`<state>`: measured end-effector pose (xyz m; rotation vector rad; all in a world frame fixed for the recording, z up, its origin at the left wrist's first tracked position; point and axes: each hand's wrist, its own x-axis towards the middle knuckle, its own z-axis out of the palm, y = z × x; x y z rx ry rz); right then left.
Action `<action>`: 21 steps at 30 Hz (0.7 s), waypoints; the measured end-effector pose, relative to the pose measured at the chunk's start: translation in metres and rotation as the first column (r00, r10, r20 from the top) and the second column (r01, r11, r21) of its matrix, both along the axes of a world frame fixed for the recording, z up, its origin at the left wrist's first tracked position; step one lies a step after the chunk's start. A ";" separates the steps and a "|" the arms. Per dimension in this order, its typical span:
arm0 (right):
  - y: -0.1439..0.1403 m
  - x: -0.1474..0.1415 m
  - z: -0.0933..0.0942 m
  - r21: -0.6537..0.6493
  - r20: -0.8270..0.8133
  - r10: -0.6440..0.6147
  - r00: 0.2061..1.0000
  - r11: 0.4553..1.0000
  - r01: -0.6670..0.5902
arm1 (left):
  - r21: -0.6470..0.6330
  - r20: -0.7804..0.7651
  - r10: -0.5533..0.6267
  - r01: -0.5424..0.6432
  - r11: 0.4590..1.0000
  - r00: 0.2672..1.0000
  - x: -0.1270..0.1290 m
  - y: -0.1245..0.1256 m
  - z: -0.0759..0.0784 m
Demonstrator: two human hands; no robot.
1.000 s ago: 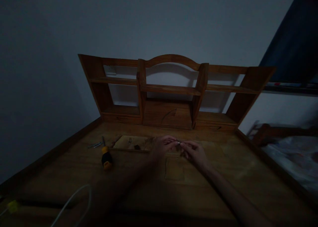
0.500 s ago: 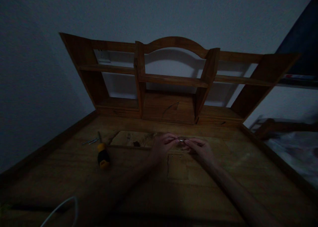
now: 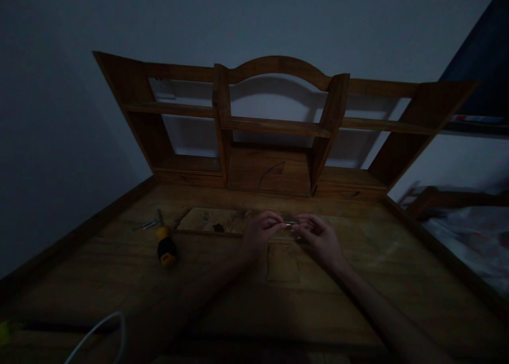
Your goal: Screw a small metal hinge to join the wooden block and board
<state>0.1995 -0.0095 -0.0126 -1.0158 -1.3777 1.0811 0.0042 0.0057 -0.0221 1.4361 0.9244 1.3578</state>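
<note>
Between my two hands is a small, thin metal piece [image 3: 290, 223], shiny and too dim to name. The fingertips of my left hand [image 3: 263, 230] pinch its left end. My right hand [image 3: 320, 235] is closed at its right end, thumb and fingers together. Both hands are just above the desk, over a long pale recessed strip [image 3: 226, 221] with dark, rough patches. A small square wooden panel [image 3: 283, 266] lies in front of them. To the left is a yellow-and-black screwdriver [image 3: 165, 247], with several thin metal pieces [image 3: 147, 224] beside its shaft.
At the back of the wooden desk [image 3: 222, 289] stands a wooden shelf unit [image 3: 278, 125] with drawers along its bottom. A white cable [image 3: 99, 324] loops at the lower left. Raised wooden edges border the desk's sides. The room is very dark.
The fingers of my right hand have shifted around the small metal piece, closing nearer to my left hand. The view has moved slightly; the screwdriver and shelf unit stay put.
</note>
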 end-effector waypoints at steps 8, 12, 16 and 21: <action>-0.003 -0.001 0.002 0.076 0.118 -0.019 0.993 0.997 0.010 | 0.074 -0.030 0.036 -0.034 0.997 0.999 -0.001 -0.002 0.000; -0.006 -0.001 0.005 0.085 0.130 -0.044 0.991 0.996 0.033 | 0.096 0.009 0.027 -0.028 0.995 1.000 0.000 -0.004 0.003; -0.004 -0.002 0.004 0.077 0.113 -0.039 0.993 0.997 0.031 | 0.108 0.054 0.006 -0.012 0.994 0.999 0.002 -0.003 0.003; -0.001 -0.003 -0.001 0.066 0.049 -0.019 0.999 0.998 0.016 | 0.147 0.049 -0.002 -0.005 0.989 0.999 0.002 -0.001 -0.001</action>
